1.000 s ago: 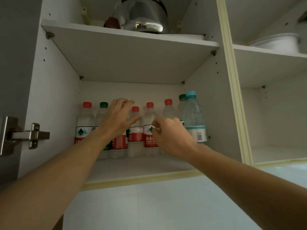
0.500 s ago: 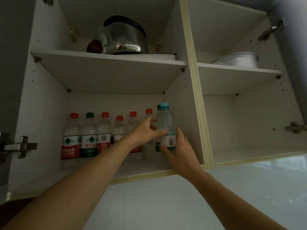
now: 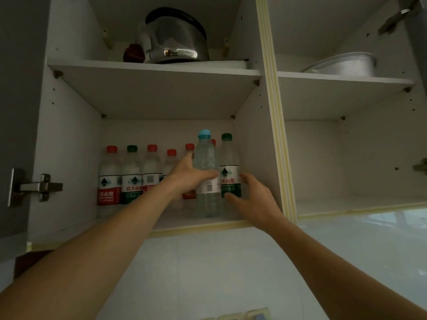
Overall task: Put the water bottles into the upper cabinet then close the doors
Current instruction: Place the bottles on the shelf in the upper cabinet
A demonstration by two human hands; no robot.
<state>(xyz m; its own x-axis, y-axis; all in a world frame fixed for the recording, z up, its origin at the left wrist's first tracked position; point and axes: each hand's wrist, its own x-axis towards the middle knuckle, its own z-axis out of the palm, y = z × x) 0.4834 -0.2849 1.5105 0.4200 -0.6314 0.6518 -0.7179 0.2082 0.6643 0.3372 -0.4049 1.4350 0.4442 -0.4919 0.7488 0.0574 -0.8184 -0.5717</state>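
Several water bottles with red and green caps stand in a row on the lower left shelf (image 3: 198, 224) of the open upper cabinet. A taller blue-capped bottle (image 3: 206, 158) stands in front of them, near the right wall. My left hand (image 3: 188, 175) grips the blue-capped bottle around its middle from the left. Beside it stands a green-capped bottle (image 3: 228, 158), and my right hand (image 3: 251, 197) curls round its lower part from the right. A red-capped bottle is mostly hidden behind these two.
A steel kettle (image 3: 175, 40) sits on the upper left shelf, a metal basin (image 3: 344, 65) on the upper right. The lower right compartment (image 3: 346, 204) holds nothing. Door hinges (image 3: 39, 187) show at left and right edges. White tiled wall lies below.
The blue-capped bottle has shifted left, uncovering the green-capped bottle. My left hand now grips the blue-capped bottle, and my right hand moved from it to the green-capped one.
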